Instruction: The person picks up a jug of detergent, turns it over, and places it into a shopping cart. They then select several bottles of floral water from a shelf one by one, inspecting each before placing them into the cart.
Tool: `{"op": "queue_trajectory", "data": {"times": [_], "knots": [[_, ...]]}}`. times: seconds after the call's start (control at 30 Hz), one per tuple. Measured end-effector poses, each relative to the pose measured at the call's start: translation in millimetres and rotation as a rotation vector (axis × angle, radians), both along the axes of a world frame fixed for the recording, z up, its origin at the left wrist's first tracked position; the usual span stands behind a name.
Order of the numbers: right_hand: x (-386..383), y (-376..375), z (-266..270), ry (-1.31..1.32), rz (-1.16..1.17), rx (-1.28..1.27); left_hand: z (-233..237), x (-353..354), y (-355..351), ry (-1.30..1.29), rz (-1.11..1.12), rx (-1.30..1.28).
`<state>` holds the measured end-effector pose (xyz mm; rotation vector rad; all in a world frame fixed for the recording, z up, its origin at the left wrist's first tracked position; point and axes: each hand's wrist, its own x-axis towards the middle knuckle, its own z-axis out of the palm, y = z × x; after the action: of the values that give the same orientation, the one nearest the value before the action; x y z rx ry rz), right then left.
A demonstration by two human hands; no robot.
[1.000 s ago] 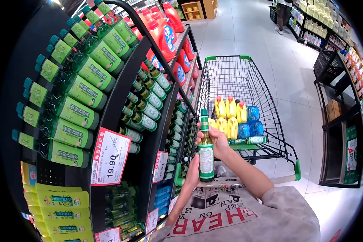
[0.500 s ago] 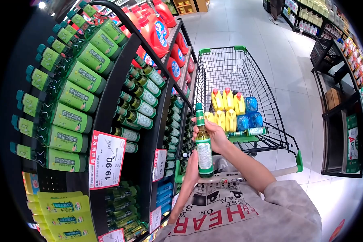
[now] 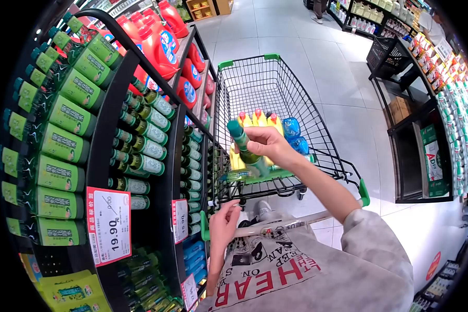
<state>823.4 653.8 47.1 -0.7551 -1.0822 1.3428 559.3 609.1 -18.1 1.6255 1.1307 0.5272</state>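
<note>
My right hand (image 3: 268, 144) grips a green glass bottle (image 3: 247, 151) with a teal cap, tilted with the cap up-left, over the rear of the black wire shopping cart (image 3: 265, 83). Behind the hand, yellow bottles (image 3: 256, 120) and blue bottles (image 3: 292, 128) stand in the cart, and a green bottle (image 3: 244, 176) lies flat on the cart's fold-out seat. My left hand (image 3: 224, 224) hangs lower, fingers curled, just left of the cart's handle bar (image 3: 291, 223), holding nothing that I can see.
A black curved shelf unit (image 3: 106, 119) on my left carries rows of green bottles, with red detergent jugs (image 3: 158, 41) further back and a 19.90 price tag (image 3: 108, 224). Dark shelving (image 3: 418, 151) lines the right. Pale floor tiles (image 3: 338, 78) stretch ahead.
My right hand carried the bottle forward and tilted it over the cart. My left hand let go of the bottle and dropped beside the cart handle. The view shifted down and right.
</note>
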Motion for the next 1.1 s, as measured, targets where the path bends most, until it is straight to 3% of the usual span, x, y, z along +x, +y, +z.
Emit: {"op": "queue_trajectory", "data": {"times": [0.1,0.13,0.2,0.3,0.4,0.57,0.73,0.83,1.1], "knots": [[19.8,-5.7,-23.2,-0.432,-0.024,-0.118,19.4,12.2,0.1,0.090,-0.106,-0.002],[28.4,-8.9,-35.3,-0.435,-0.021,-0.125,24.3,14.3,0.6,0.149,-0.113,0.016],[48.1,-15.3,-65.7,-0.794,0.022,-0.151,24.0,14.6,0.9,0.215,-0.116,0.046],[74.0,-26.8,-115.4,-0.972,0.117,-0.130,26.7,14.9,1.7,0.261,-0.136,0.051],[87.1,-32.0,-144.6,-1.069,0.251,-0.246,23.5,14.7,1.5,0.325,-0.165,0.095],[102.1,-33.9,-212.7,-1.185,0.259,-0.254,19.6,13.3,-2.7,0.384,-0.164,0.181],[93.8,-33.7,-230.1,-1.350,0.432,-0.492,18.4,13.0,-3.4,0.420,-0.195,0.220],[87.5,-32.3,-244.3,-1.447,0.410,-0.559,18.4,13.3,-4.8,0.435,-0.190,0.232],[73.6,-31.9,-253.4,-1.582,0.290,-0.469,20.3,12.6,-4.5,0.418,-0.230,0.215]]}}
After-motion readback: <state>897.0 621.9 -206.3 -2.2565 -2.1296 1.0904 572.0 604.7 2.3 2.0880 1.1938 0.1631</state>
